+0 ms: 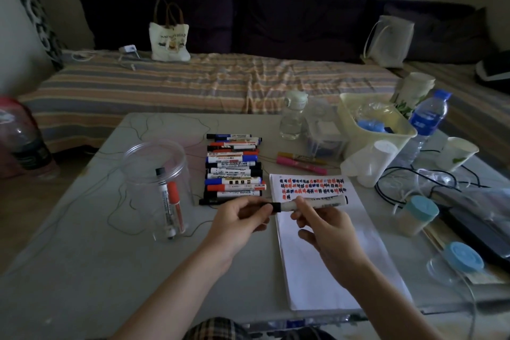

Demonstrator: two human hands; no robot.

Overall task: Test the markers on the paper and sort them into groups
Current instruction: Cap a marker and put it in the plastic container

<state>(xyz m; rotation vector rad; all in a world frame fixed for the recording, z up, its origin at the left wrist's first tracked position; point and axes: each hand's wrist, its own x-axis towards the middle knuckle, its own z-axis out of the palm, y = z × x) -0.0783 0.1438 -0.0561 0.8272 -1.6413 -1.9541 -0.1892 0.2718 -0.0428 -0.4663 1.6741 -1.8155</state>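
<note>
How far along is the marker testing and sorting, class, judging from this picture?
Done: rows of test marks fill the top of the paper, and two markers stand in the clear jar. In hand: both hands, left hand and right hand, hold a black marker. Left: the row of markers may still need sorting.

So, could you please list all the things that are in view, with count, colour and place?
marker in hands: one, white, black cap; above the paper.
paper: one white pad, red, blue and black test marks on top; table, right of centre.
marker row: over ten, red, blue, black; table centre.
clear jar: one, holding a black and a red marker; left.
pink and yellow markers: two; behind the paper.
cream bin: one; right rear.
water bottle: one, blue cap; far right.
tote bag: one, white; on the bed.
left hand: grip on the cap.
right hand: grip on the barrel.
</note>
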